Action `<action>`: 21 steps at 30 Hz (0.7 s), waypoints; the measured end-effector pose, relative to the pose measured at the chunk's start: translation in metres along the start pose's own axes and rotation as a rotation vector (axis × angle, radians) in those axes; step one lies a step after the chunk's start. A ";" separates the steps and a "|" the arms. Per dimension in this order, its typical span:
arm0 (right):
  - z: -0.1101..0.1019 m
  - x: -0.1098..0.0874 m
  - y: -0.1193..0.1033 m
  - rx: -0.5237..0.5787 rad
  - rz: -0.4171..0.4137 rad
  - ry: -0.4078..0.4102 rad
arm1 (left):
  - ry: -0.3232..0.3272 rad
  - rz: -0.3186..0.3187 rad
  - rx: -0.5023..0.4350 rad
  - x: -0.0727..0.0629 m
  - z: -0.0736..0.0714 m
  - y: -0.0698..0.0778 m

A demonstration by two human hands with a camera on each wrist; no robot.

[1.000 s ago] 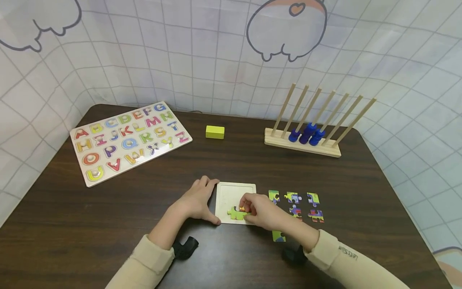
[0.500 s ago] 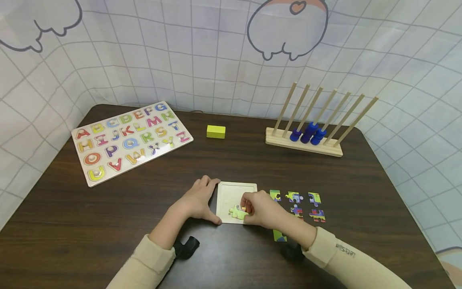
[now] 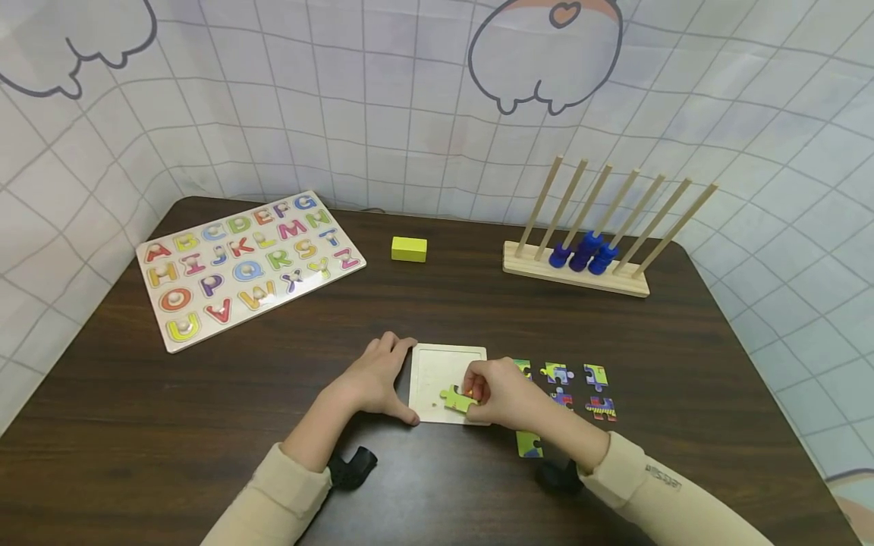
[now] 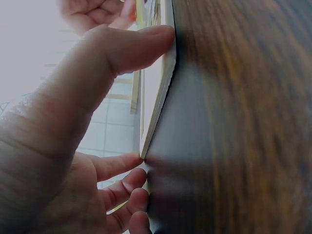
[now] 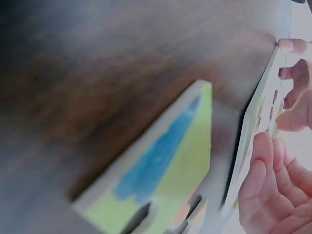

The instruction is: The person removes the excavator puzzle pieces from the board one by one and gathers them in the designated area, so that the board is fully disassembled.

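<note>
A square pale wooden puzzle tray [image 3: 440, 368] lies in front of me. My left hand [image 3: 372, 383] spans its left side, the thumb at the near corner and a finger reaching the far one. Over the tray's near right part, my right hand [image 3: 507, 390] pinches a green jigsaw piece [image 3: 456, 399] between thumb and curled fingers. Its right end is hidden by the hand. In the left wrist view, the thumb [image 4: 146, 46] lies against the tray's edge. A green-and-blue jigsaw piece [image 5: 161, 161] appears large on the table in the right wrist view.
Several jigsaw pieces lie right of the tray, among them a red striped one [image 3: 601, 408]. An alphabet board [image 3: 246, 265] stretches across the back left. Behind the tray sit a yellow block [image 3: 409, 249] and a pegged rack [image 3: 576, 277] with blue beads.
My right hand has shifted slightly right with the green jigsaw piece, which now sits farther right and at a different angle over the tray. The left hand stays at the tray's side.
</note>
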State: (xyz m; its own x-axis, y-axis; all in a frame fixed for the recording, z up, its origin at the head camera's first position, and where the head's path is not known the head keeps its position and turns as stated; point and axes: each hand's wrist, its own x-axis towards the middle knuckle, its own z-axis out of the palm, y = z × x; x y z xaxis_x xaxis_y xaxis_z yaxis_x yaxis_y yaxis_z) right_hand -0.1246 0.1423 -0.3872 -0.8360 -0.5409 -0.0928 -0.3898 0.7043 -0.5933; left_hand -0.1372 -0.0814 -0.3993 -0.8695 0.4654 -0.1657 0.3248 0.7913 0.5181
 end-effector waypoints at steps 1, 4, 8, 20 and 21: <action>-0.001 -0.001 0.001 0.008 -0.002 0.007 | -0.001 0.000 0.000 0.000 0.000 0.000; -0.004 -0.007 0.003 0.030 -0.015 0.035 | 0.001 0.001 0.000 0.000 0.000 0.000; -0.010 -0.015 0.007 0.047 -0.008 0.065 | 0.002 0.004 0.000 0.000 0.000 -0.001; -0.027 -0.051 0.025 0.047 -0.003 0.095 | -0.001 -0.002 0.009 0.001 0.002 -0.002; -0.028 -0.053 0.027 0.043 -0.005 0.102 | -0.001 -0.004 0.010 0.001 0.002 -0.002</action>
State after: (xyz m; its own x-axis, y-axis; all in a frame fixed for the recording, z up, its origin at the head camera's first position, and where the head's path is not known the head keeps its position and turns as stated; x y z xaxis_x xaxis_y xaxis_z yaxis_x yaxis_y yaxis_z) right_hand -0.1015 0.2030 -0.3760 -0.8697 -0.4935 -0.0090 -0.3793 0.6800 -0.6275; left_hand -0.1383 -0.0816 -0.4023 -0.8706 0.4623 -0.1684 0.3247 0.7970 0.5093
